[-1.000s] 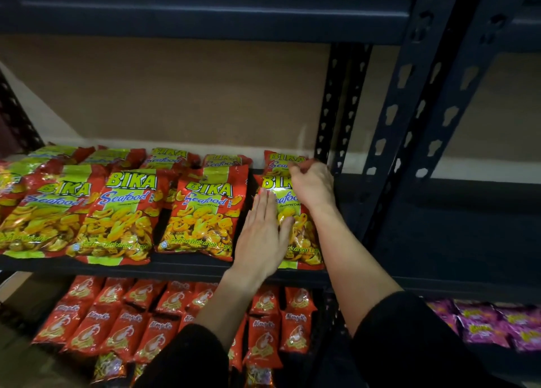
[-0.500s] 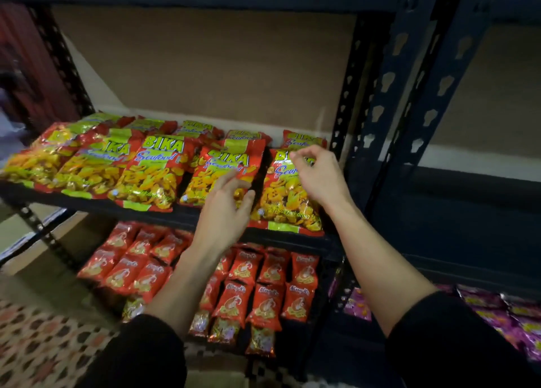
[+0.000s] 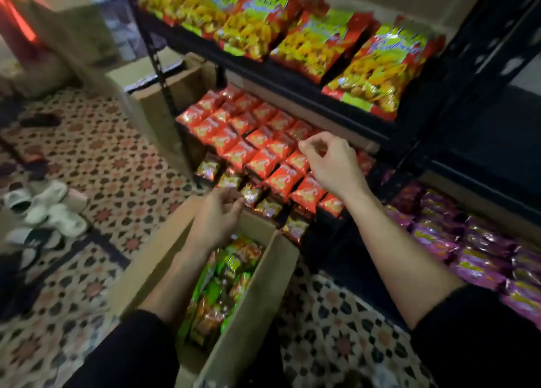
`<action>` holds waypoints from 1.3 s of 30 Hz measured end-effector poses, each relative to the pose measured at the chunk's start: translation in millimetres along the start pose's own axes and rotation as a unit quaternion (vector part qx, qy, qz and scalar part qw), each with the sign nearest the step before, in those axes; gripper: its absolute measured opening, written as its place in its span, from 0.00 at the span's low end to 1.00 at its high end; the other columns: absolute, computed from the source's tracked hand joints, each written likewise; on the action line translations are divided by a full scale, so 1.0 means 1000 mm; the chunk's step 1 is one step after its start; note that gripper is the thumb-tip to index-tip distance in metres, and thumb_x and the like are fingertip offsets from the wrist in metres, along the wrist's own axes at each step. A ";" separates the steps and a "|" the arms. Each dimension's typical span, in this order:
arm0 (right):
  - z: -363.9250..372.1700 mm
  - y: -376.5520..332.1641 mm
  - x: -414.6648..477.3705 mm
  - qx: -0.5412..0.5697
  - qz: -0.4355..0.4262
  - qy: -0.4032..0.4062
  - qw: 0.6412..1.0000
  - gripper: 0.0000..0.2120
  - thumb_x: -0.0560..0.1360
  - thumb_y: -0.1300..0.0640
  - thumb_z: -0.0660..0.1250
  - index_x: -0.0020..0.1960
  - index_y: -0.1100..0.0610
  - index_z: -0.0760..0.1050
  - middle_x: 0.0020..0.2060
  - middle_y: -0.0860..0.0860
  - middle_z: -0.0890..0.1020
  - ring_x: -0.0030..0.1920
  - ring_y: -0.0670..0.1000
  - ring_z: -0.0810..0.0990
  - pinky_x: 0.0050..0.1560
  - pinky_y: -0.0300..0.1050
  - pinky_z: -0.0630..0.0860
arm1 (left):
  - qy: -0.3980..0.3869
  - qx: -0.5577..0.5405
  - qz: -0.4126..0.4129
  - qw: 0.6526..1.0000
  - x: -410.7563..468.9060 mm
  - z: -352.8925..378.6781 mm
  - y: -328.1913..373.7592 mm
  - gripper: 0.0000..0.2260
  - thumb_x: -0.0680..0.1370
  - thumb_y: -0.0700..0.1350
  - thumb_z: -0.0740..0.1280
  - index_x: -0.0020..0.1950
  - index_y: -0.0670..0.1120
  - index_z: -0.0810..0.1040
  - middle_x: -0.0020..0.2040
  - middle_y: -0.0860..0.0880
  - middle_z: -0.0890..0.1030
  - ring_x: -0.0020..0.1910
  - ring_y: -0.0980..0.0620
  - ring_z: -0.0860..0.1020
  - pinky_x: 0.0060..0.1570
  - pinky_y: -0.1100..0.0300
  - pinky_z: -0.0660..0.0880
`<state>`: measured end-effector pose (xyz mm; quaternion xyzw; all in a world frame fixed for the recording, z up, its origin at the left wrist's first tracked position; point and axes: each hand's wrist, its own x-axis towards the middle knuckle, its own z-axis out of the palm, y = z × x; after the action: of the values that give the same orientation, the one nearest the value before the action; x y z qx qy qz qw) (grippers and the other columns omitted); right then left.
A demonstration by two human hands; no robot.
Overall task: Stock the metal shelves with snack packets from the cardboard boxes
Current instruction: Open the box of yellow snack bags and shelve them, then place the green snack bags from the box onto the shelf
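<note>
Single head cam looked steeply down and forward, rolled so the shelves (image 3: 292, 78) ran diagonally across the top. It sat close above the open box (image 3: 248, 299) at bottom centre. Patterned floor (image 3: 117, 168) filled the left.

Heavy motion blur. "BIKA" is barely legible on the yellow packets (image 3: 377, 65) above the right hand (image 3: 333, 168). Print unreadable on the red packets (image 3: 257, 141) under it, the purple packets (image 3: 474, 241) to its right, and the box packets (image 3: 222, 285) below the left hand (image 3: 216, 217).
</note>
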<state>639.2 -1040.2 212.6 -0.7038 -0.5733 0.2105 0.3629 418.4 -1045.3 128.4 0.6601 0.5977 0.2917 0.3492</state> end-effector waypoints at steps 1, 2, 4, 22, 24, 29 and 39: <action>0.021 0.004 -0.017 -0.001 0.001 -0.039 0.999 0.11 0.80 0.49 0.65 0.53 0.56 0.80 0.55 0.52 0.84 0.57 0.50 0.80 0.55 0.42 0.72 | -0.002 0.002 -0.027 1.000 -0.025 -0.001 -0.023 0.09 0.77 0.49 0.68 0.51 0.44 0.81 0.46 0.47 0.82 0.48 0.48 0.81 0.50 0.54 0.76; 0.036 0.009 -0.028 0.000 0.004 -0.073 0.997 0.11 0.81 0.49 0.65 0.53 0.56 0.80 0.56 0.52 0.83 0.57 0.50 0.80 0.53 0.40 0.70 | -0.002 0.006 -0.051 0.999 -0.042 0.000 -0.038 0.10 0.77 0.49 0.68 0.52 0.44 0.82 0.48 0.47 0.83 0.48 0.49 0.80 0.51 0.54 0.76; 0.075 0.019 -0.052 -0.008 0.014 -0.148 0.989 0.13 0.81 0.49 0.64 0.54 0.57 0.79 0.55 0.53 0.83 0.57 0.51 0.80 0.54 0.41 0.72 | 0.006 0.026 -0.108 0.994 -0.082 -0.004 -0.073 0.08 0.78 0.46 0.69 0.54 0.44 0.82 0.51 0.47 0.83 0.50 0.51 0.79 0.51 0.58 0.73; 0.328 0.124 0.006 -0.224 0.144 -0.226 0.937 0.27 0.80 0.53 0.65 0.74 0.62 0.61 0.71 0.62 0.67 0.72 0.65 0.65 0.68 0.59 0.67 | -0.035 -0.052 -0.569 0.820 -0.168 0.020 -0.341 0.45 0.74 0.71 0.60 0.72 0.32 0.64 0.68 0.34 0.73 0.66 0.38 0.74 0.67 0.46 0.71; 0.347 0.137 0.020 -0.238 0.150 -0.209 0.937 0.26 0.79 0.53 0.66 0.73 0.62 0.62 0.70 0.63 0.69 0.71 0.65 0.67 0.69 0.59 0.66 | -0.072 -0.032 -0.573 0.816 -0.147 0.015 -0.348 0.43 0.74 0.69 0.62 0.71 0.31 0.66 0.68 0.34 0.73 0.66 0.38 0.74 0.67 0.48 0.71; 0.366 0.166 0.016 -0.312 0.141 -0.205 0.917 0.26 0.79 0.52 0.65 0.74 0.57 0.63 0.69 0.60 0.70 0.71 0.62 0.66 0.66 0.60 0.68 | -0.071 -0.001 -0.529 0.846 -0.140 0.004 -0.354 0.28 0.78 0.38 0.68 0.72 0.34 0.57 0.66 0.34 0.73 0.64 0.36 0.75 0.64 0.45 0.73; 0.311 0.203 -0.048 -0.312 0.259 -0.155 0.901 0.13 0.80 0.60 0.63 0.62 0.63 0.77 0.60 0.63 0.76 0.58 0.65 0.78 0.55 0.55 0.75 | -0.037 -0.041 -0.483 0.874 -0.119 -0.030 -0.369 0.32 0.78 0.33 0.64 0.77 0.48 0.53 0.65 0.40 0.74 0.57 0.38 0.78 0.54 0.37 0.78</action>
<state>538.3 -1018.2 -147.3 -0.8630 -0.4562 0.2141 -0.0359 164.3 -1144.5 -148.7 0.2844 0.8161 0.0860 0.4957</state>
